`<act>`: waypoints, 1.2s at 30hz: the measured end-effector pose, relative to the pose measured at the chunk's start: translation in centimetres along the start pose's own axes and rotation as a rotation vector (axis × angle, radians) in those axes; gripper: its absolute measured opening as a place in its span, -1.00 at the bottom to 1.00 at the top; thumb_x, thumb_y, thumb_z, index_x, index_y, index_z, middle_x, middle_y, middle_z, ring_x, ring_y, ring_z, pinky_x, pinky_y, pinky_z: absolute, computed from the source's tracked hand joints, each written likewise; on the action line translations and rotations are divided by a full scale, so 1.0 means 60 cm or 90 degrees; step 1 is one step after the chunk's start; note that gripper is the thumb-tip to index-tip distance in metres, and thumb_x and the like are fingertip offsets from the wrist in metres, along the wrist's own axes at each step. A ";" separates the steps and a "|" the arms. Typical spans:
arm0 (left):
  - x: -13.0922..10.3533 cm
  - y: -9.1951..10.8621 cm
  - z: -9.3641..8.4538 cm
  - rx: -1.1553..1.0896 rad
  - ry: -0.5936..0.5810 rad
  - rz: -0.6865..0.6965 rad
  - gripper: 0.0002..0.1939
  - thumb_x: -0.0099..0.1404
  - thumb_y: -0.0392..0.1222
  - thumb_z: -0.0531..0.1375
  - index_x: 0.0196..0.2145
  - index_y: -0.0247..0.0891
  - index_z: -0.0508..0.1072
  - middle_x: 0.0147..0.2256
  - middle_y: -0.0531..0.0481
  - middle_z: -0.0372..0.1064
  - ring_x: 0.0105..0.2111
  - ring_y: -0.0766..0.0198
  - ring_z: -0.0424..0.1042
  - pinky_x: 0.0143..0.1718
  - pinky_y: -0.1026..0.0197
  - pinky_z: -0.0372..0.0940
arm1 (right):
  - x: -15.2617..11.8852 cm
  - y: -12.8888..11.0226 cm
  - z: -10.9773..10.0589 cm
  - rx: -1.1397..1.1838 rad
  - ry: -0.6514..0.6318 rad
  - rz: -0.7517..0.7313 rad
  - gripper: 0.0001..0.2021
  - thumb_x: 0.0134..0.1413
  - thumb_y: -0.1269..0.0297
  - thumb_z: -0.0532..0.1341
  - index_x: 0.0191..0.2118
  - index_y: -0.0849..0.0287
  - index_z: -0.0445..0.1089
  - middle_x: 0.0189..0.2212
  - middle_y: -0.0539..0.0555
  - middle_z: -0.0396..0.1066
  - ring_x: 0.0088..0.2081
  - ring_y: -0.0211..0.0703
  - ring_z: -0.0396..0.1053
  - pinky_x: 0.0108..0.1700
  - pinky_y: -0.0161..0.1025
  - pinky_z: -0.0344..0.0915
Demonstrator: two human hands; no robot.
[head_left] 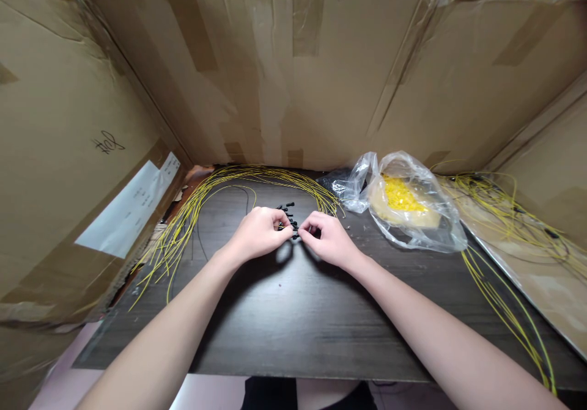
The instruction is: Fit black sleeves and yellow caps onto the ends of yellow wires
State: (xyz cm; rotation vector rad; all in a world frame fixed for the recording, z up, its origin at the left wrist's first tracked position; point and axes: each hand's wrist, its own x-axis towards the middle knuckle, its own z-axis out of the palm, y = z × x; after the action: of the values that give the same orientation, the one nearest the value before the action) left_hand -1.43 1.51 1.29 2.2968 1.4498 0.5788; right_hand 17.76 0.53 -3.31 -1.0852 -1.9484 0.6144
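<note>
Near the middle of the dark table (284,318), my left hand (261,231) and my right hand (331,237) meet almost fingertip to fingertip. Both are pinched closed. Between them is a small black piece (296,236), but its details and which fingers grip it are too small to tell. Several more black connectors (290,205) lie just beyond the fingertips, partly hidden by my left hand. A bundle of thin yellow wires (190,205) arcs behind my hands, from the left side of the table round to the right of the black pieces.
Clear plastic bags stand behind my right hand, one with yellow pieces (401,195), another with dark pieces (337,181). More yellow wires (509,202) lie on a cardboard sheet (545,288) at the right. Cardboard walls (275,80) enclose the back and sides.
</note>
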 end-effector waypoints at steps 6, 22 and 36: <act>0.001 -0.002 0.000 0.012 0.044 0.032 -0.79 0.24 -0.09 0.18 -0.36 -0.21 0.59 -0.56 0.06 0.40 -0.50 0.27 0.30 -0.39 0.22 0.09 | 0.006 0.005 0.005 0.194 0.003 0.140 -0.89 0.00 0.36 0.21 -0.48 0.22 0.46 -0.47 0.04 0.46 -0.40 -0.23 0.36 -0.27 -0.27 0.26; 0.002 0.016 0.041 -0.355 0.141 -0.039 -0.72 0.20 -0.03 0.29 -0.26 -0.31 0.58 -0.37 -0.07 0.53 -0.45 0.26 0.38 -0.41 0.22 0.25 | 0.007 -0.010 -0.001 0.688 0.051 0.397 -0.86 -0.14 0.28 0.31 -0.44 0.26 0.43 -0.57 -0.02 0.32 -0.63 -0.40 0.21 -0.69 -0.45 -0.05; 0.009 0.008 0.054 -0.606 0.089 -0.121 -0.68 0.17 0.01 0.33 -0.28 -0.33 0.58 -0.40 -0.04 0.47 -0.49 0.37 0.27 -0.45 0.30 0.17 | 0.004 -0.012 0.004 0.632 -0.027 0.365 -0.83 -0.09 0.23 0.30 -0.41 0.23 0.42 -0.54 -0.02 0.34 -0.61 -0.38 0.22 -0.70 -0.47 0.02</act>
State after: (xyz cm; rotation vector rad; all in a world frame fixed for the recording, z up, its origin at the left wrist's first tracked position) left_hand 0.82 1.56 -1.15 1.3777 1.0706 1.0901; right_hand 17.13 0.33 -2.83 -0.9264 -1.0476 1.6838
